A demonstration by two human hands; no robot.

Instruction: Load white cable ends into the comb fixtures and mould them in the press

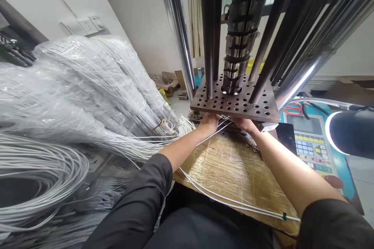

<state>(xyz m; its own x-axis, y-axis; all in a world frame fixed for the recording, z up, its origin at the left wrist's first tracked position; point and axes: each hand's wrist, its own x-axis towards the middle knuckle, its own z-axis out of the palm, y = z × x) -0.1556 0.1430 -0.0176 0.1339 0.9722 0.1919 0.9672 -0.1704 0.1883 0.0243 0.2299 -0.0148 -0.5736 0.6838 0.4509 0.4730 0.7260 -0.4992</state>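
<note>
My left hand (209,123) reaches under the front edge of the drilled metal plate (201,103). Its fingers are bent inward beside a small greenish piece (224,117); what they hold is too small to make out. To the right, my right hand (244,124) is also at the plate's underside, and its fingers are hidden there. Thin white cables (214,134) run from the gap between both hands down to the left, passing below my left wrist. More white cables (233,202) lie across the front of the film-covered worktop (224,159).
Bundles of white cables in clear plastic (96,81) and a large cable coil (64,175) crowd the left. Chrome columns (182,39) and dark rods (208,39) rise around the press. A control panel (314,151), red-handled scissors (293,108) and a lamp (350,134) are at right.
</note>
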